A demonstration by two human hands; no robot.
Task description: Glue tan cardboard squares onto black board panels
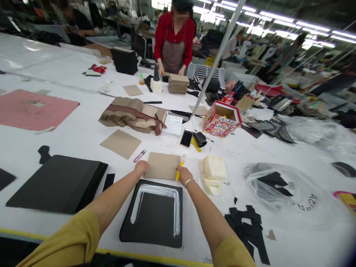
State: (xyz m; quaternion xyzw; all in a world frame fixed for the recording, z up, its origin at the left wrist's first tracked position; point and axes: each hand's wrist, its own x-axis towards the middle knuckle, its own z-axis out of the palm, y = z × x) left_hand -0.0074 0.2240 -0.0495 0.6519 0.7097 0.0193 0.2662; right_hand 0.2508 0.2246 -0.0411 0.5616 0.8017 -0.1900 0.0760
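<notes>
A tan cardboard piece (162,165) is held between my two hands, just beyond a stack of black sheets. My left hand (141,168) grips its left edge, the fingertips partly hidden. At its right edge is my right hand (184,175), closed around a yellow-handled brush (180,168) with its bristles pointing away from me; the fingers also touch the cardboard. The top black sheet (157,215) carries white glue strokes (158,190) along its far edge and both sides. Pink thread snips (139,156) lie beside my left hand. A cream-coloured tub (214,170) stands to the right.
A thick black stack (55,183) sits at left, another tan cardboard (120,143) ahead. Beyond are a tied cardboard bundle (130,113), a phone (186,137) and a red patterned box (221,120). Black scraps (247,222) lie right. A co-worker (175,40) stands across the table.
</notes>
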